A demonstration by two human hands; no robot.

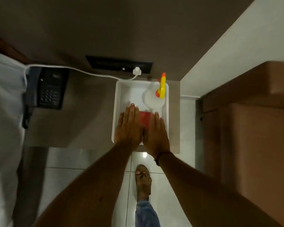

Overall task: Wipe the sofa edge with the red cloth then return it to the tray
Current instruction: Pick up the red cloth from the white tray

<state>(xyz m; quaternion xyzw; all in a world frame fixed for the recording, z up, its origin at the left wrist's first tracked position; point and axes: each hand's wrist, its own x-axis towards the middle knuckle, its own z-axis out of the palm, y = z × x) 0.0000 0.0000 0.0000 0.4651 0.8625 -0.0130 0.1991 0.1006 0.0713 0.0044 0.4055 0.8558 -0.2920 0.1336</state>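
Note:
The red cloth [145, 119] lies folded in the near part of the white tray [120, 89], which sits on a brown bedside table. My left hand [129, 126] and my right hand [156, 131] rest flat, side by side, over the tray's near end. Their fingers are stretched out and cover the cloth's left and right sides; only a strip of red shows between them. Neither hand grips anything that I can see. The brown sofa [246, 112] stands at the right, with its edge facing the tray.
A spray bottle [154, 97] with a yellow and orange trigger lies in the tray's far right corner. A black telephone [49, 89] and a white cable [82, 71] sit on the table to the left. White bedding [3, 112] fills the left side. My foot [143, 181] stands on tiled floor.

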